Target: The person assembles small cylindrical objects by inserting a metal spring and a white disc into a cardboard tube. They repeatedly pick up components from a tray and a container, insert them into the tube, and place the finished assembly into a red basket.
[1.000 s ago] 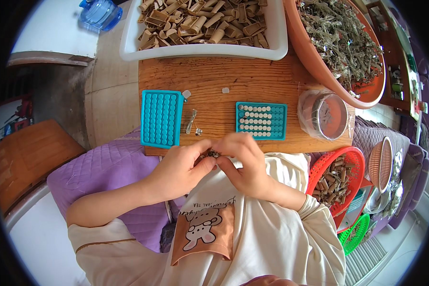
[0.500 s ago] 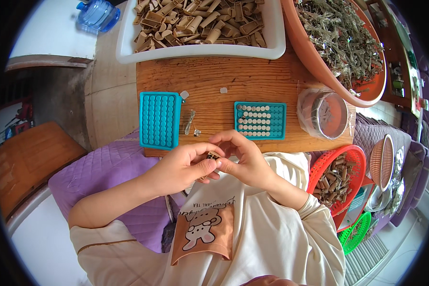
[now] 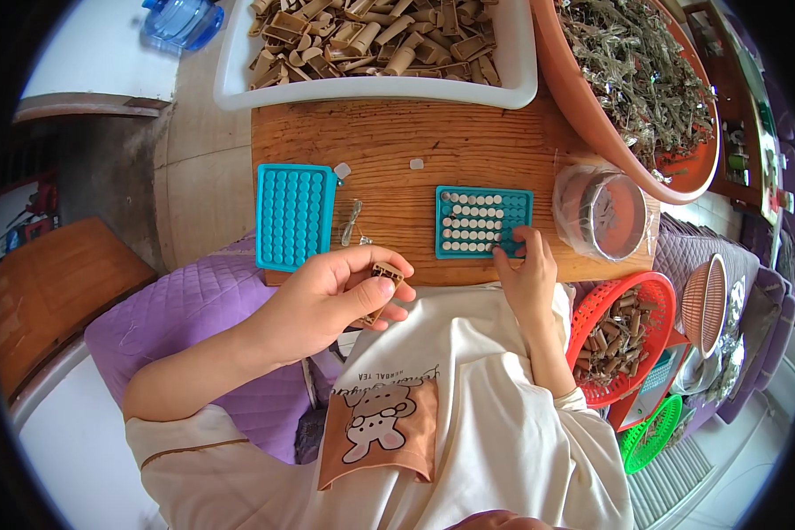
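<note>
My left hand [image 3: 344, 287] is closed around a small tan plastic casing [image 3: 382, 276], gripped between thumb and fingers. Dark gaps show in the casing's upper end; most of its body is hidden by the hand. Over the near right part of a teal tray [image 3: 518, 196] reaches my right hand [image 3: 528, 269], thumb and forefinger bent together at the tray. Whatever sits between those fingertips is too small to make out. Rows of small silvery discs [image 3: 473, 223] fill the tray's left and middle pockets. Another teal tray [image 3: 294, 216], with round pockets, lies on the left of the table.
Along the far side stand a white bin [image 3: 375, 91] of tan casings and an orange basin [image 3: 583, 106] of clear-and-metal scraps. A round clear container [image 3: 614, 212] sits at the table's right. Red [image 3: 662, 305] and green [image 3: 671, 415] baskets are beside me.
My right hand has left the casing and moved right to the disc tray. The left hand keeps the casing, with its fingers now spread a little around it.
</note>
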